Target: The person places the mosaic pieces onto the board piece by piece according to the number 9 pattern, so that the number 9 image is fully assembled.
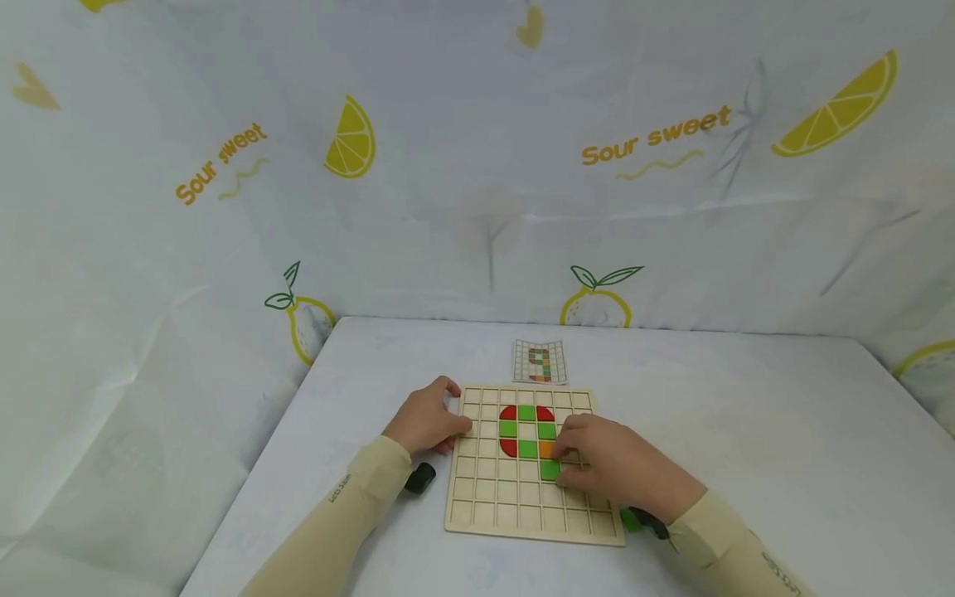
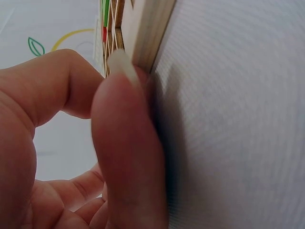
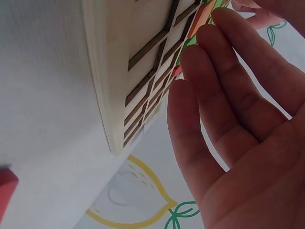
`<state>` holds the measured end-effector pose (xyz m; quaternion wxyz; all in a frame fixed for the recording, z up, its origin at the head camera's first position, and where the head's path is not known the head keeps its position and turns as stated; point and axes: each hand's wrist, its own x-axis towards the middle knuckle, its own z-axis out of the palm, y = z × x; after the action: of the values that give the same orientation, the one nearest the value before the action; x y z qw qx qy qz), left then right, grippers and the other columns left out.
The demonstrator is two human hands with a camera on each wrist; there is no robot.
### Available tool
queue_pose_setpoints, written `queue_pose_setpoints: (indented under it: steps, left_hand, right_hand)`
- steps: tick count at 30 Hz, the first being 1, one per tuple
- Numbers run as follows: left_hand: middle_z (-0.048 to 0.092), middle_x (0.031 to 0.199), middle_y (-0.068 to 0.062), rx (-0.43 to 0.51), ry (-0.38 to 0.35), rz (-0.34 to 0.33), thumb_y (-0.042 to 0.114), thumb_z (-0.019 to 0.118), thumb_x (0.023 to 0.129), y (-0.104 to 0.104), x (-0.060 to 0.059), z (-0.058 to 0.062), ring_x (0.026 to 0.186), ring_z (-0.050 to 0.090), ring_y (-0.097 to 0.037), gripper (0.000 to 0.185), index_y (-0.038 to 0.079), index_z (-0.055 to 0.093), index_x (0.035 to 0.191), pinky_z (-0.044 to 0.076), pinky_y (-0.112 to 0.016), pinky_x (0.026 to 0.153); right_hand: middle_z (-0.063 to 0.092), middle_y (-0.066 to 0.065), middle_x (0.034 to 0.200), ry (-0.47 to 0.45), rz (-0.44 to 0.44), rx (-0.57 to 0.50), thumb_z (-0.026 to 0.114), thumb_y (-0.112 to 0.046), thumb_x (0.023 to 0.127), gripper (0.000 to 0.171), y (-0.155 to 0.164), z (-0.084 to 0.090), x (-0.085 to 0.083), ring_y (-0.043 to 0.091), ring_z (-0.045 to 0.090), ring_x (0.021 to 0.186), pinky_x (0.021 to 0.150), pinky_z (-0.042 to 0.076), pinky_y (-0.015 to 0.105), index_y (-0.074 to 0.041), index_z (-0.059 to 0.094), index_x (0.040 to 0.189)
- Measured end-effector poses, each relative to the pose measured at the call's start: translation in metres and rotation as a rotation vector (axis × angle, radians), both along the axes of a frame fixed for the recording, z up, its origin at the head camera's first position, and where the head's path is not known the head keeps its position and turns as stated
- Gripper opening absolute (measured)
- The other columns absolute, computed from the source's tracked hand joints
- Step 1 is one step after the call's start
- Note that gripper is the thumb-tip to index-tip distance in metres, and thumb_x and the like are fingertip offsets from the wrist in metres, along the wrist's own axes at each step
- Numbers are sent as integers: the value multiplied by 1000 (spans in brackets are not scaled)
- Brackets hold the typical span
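Note:
A light wooden grid board (image 1: 507, 492) lies flat on the table. Red rounded tiles (image 1: 508, 448), green square tiles (image 1: 527, 449) and an orange tile (image 1: 547, 449) form a shape in its upper middle. My left hand (image 1: 427, 419) grips the board's left edge; the left wrist view shows one fingertip right against the wooden side. Over the board's right half, my right hand (image 1: 608, 464) reaches to the orange tile and the lowest green tile (image 1: 550, 471). Its fingers (image 3: 212, 90) extend fairly straight in the right wrist view, fingertips close to the tiles. The right thumb is hidden there.
A pattern card (image 1: 540, 362) showing a similar coloured shape lies just behind the board. Something green (image 1: 631, 520) lies beside the board's lower right corner, under the right wrist. A red piece (image 3: 7, 188) shows at the right wrist view's edge. Lemon-printed cloth (image 1: 477, 207) hangs behind the table.

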<state>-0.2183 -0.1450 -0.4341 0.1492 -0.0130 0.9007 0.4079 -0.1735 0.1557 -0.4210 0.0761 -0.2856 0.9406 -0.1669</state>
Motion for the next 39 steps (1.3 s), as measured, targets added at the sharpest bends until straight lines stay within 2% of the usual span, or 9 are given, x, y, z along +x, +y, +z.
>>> queue_pose_setpoints:
  steps: [9,14,17,18,24,26,34,39]
  left_hand:
    - [69,65,-5,-8,4,-7,16,77,90,5,0,2,52,60,-13,53,9,55,138,54,-25,55]
    - [69,65,-6,-8,4,-2,16,77,90,4,1,2,52,61,-14,53,9,55,138,54,-25,55]
    - [69,65,-5,-16,8,7,17,77,90,2,2,2,52,61,-14,53,10,55,139,53,-25,56]
    - [69,65,-5,-21,10,9,17,77,91,1,2,2,53,61,-14,54,10,55,139,53,-25,56]
    - [68,65,-5,-31,1,21,17,77,90,-4,3,0,52,60,-14,53,11,55,138,52,-25,57]
    - [68,65,-5,-29,-7,20,17,77,90,-5,3,-2,53,60,-14,53,11,55,138,52,-25,57]
    - [70,72,-6,-27,-9,21,18,76,89,-3,-1,-6,53,61,-15,53,13,56,137,53,-27,57]
    - [70,76,-7,-27,-10,13,19,77,89,1,-1,-4,54,62,-15,53,13,56,137,54,-27,57]
  right_hand:
    - [66,-19,103,13,-42,-4,87,-34,90,14,12,6,1,3,61,95,88,59,32,-29,81,102]
    - [66,-19,104,-32,-96,-14,87,-32,90,12,25,11,6,5,62,97,90,59,34,-32,79,99]
    - [65,-20,103,-59,-121,-13,87,-32,90,12,35,13,12,2,60,94,88,58,31,-33,79,100]
    - [65,-19,103,-80,-129,-20,87,-31,89,13,38,13,14,2,61,89,84,58,30,-32,80,101]
    - [64,-20,104,-97,-79,-15,88,-25,88,20,65,7,32,-2,56,81,74,54,24,-31,80,105]
    - [63,-22,103,-81,-64,-2,89,-24,87,22,73,3,38,-4,55,87,78,55,24,-33,80,105]
    - [60,-25,105,-9,-1,0,91,-22,85,28,92,-6,51,-5,54,91,80,57,25,-39,78,103]
    - [60,-25,105,13,-2,-5,91,-20,84,29,94,-7,54,-6,53,90,80,57,25,-37,79,104]
